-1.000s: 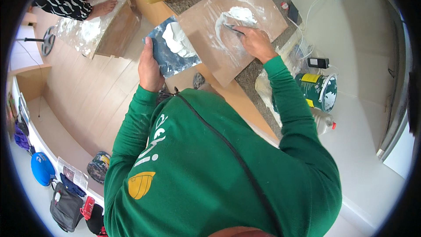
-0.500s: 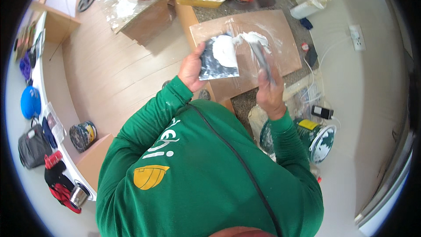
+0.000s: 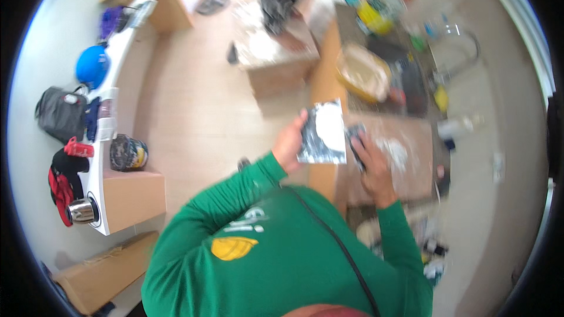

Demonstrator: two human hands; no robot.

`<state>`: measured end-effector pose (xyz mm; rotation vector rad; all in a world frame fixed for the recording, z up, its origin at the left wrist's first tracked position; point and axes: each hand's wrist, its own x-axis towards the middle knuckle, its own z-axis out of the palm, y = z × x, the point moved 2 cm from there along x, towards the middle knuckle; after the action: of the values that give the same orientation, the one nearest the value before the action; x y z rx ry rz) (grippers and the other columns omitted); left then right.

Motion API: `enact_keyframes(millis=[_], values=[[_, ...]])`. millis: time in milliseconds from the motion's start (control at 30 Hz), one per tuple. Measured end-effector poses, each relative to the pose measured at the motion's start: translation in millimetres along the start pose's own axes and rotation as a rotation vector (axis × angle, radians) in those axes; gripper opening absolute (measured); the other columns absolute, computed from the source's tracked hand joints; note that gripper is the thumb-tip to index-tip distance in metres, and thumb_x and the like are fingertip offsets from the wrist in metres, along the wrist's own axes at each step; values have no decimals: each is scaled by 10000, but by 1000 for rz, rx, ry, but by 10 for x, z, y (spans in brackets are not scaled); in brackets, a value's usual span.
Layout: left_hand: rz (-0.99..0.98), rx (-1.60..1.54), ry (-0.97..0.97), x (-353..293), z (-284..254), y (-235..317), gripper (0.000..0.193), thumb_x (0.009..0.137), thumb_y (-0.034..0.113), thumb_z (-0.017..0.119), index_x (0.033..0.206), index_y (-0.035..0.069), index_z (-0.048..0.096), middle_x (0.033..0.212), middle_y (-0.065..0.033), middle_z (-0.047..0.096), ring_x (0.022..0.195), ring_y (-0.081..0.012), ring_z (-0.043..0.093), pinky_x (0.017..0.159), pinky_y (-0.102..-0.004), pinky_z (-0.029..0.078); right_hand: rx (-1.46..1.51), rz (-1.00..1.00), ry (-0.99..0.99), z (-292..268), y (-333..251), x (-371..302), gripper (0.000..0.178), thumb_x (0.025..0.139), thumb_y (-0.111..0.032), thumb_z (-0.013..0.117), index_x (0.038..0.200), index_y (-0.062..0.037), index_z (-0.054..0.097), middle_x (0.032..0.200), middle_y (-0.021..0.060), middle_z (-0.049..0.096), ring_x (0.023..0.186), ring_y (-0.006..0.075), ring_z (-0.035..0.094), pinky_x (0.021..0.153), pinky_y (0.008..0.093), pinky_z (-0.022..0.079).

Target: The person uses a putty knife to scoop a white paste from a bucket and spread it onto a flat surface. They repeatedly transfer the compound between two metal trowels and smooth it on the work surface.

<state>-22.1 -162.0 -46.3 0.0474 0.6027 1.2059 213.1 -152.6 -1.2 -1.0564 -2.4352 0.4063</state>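
My left hand (image 3: 289, 142) is closed on the edge of a flat square metal plate (image 3: 306, 151), grey and streaked with white. A thick patch of white putty (image 3: 330, 129) covers much of its upper face. Just right of the plate, my right hand (image 3: 376, 170) grips a putty knife (image 3: 356, 145); blur hides its edge, and a narrow gap seems to lie between it and the plate. Beneath my right hand lies a brown board (image 3: 417, 170) on the counter, with a white smear of putty (image 3: 395, 154) across it.
Beyond the board stands a yellow tub (image 3: 342, 76) with pale contents, beside a dark sink (image 3: 414, 82) and a curved faucet (image 3: 474, 53). Ahead, another person's patterned trouser leg (image 3: 282, 0) rises from a smeared box (image 3: 282, 82). A paint bucket (image 3: 126, 152) sits at left.
My view has swung left, bringing more of the room in. The putty knife has left the smear on the board and come beside the plate, which my left hand still holds.
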Motion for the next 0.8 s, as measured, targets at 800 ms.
enact_keyframes(millis=[800], values=[[971,48,365,-282,-2411,5042,472,1108,401,401,1344,20,551,1249,-103,665,1122,-238,669,992,-383,539,1050,301,-192,3924,-750,4937,431,1108,-352,431,1207,14,636,1039,106,703,950,188,632,903,356,493]])
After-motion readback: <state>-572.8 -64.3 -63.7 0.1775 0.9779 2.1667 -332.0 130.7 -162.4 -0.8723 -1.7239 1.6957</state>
